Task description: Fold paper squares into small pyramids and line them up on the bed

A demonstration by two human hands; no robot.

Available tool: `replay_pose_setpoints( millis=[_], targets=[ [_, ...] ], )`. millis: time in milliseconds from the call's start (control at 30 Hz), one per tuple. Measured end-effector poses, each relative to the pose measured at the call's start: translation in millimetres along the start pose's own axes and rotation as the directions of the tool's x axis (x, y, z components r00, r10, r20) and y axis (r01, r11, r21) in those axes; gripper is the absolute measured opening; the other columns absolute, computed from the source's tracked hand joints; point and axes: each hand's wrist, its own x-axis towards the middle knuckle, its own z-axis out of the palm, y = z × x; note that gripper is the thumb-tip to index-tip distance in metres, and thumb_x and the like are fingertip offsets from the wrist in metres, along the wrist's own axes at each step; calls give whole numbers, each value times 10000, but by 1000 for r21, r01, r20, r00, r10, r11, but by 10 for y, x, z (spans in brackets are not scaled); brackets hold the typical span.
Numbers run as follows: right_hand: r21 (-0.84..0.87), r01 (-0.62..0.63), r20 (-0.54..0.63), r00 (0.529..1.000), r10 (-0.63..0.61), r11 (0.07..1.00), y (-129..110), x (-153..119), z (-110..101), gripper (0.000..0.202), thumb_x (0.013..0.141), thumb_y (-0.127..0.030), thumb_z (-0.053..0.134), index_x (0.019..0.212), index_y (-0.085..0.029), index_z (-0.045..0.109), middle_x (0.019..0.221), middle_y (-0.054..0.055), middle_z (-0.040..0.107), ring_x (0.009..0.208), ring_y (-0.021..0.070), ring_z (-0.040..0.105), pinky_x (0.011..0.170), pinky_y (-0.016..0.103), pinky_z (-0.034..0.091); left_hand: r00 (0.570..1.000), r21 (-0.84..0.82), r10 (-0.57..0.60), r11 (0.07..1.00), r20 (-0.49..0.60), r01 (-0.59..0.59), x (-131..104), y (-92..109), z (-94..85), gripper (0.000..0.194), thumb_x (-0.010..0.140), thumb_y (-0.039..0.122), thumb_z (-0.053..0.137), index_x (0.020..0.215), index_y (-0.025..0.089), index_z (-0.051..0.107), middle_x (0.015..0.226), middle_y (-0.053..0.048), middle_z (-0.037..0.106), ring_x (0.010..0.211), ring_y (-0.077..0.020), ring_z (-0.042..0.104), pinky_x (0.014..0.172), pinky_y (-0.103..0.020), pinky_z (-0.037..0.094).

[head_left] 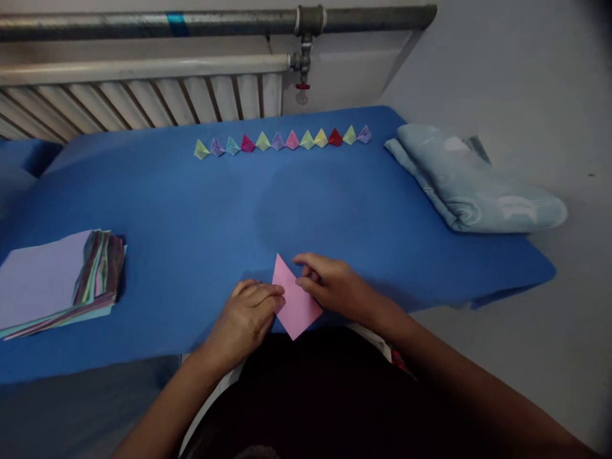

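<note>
A pink sheet of origami paper (299,312), folded into a kite shape with its narrow tip pointing away from me, is at the near edge of the blue-covered table (201,217). My left hand (251,312) is closed on its left side, the fingertips lying over the paper. On the other side is my right hand (335,280), its thumb tip touching the paper's right edge. That hand's index finger stretches out apart from the thumb, and the remaining fingers curl loosely. The undersides of the fingers are hidden.
A row of several small folded paper pieces (292,140) in mixed colours runs along the far side. At left lies a stack of coloured paper (43,274). A folded light-blue blanket (478,185) sits at right. Behind the table are a radiator (191,99) and pipe (95,27).
</note>
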Motion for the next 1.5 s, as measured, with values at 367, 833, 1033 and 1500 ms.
replay_pose_setpoints(
  millis=[367, 833, 1033, 1500],
  targets=[
    [-270, 364, 40, 929, -367, 891, 155, -512, 121, 282, 846, -300, 620, 1113, -213, 596, 1159, 68, 637, 1113, 250, 485, 896, 400, 332, 1000, 69, 30, 997, -2, -29, -62, 61, 25, 282, 843, 257, 585, 1109, 166, 555, 1149, -109, 653, 1072, -221, 592, 994, -442, 377],
    [-308, 274, -282, 888, -362, 911, 237, -607, 254, 137, 896, -177, 516, 893, -191, 652, 951, 61, 683, 890, 201, 564, 803, 373, 417, 994, 93, 48, 995, -100, -39, -34, 33, 79, 135, 890, 157, 543, 1011, 171, 602, 1053, -69, 688, 972, -167, 629, 973, -392, 391],
    [-247, 221, -303, 907, -292, 943, 194, -590, 252, 111, 891, -207, 540, 847, -190, 640, 946, 59, 682, 867, 200, 576, 785, 377, 415, 994, 75, -46, 996, -101, 53, -4, 37, 85, 109, 909, 216, 540, 970, 189, 626, 1001, -46, 683, 966, -190, 596, 890, -377, 404],
    [-295, 226, -319, 893, -318, 929, 276, -727, 254, 127, 848, -120, 544, 918, -191, 623, 1009, 81, 657, 897, 200, 590, 775, 365, 414, 1000, 188, 15, 982, -14, -12, -39, 99, 33, 174, 885, 146, 537, 1036, 164, 621, 1105, -95, 656, 1000, -239, 592, 870, -422, 411]
  ],
)
